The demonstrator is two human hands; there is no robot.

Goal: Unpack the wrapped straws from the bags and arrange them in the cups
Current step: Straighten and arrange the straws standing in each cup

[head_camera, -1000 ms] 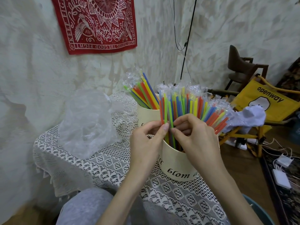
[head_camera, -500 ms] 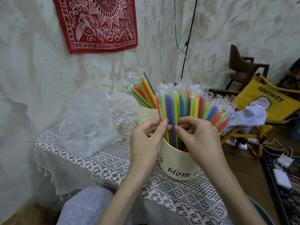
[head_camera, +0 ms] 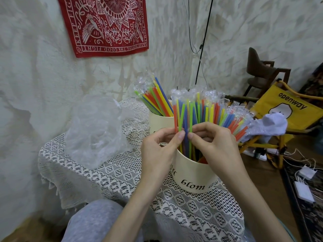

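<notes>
straws (head_camera: 201, 112): red, yellow, green, blue | cups (head_camera: 194, 173): cream, black lettering | tablecloth (head_camera: 108, 173): white lace

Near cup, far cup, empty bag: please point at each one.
near cup (head_camera: 192, 173), head view, front wall above the lettering
far cup (head_camera: 160, 122), head view, front wall
empty bag (head_camera: 97, 130), head view, crumpled middle

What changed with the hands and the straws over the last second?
Both hands, left hand and right hand, kept pinching the straws in the near cup and fanned them: a green one now leans left and more blue shows between the thumbs. The far cup, plastic bag and tablecloth stayed put.
</notes>
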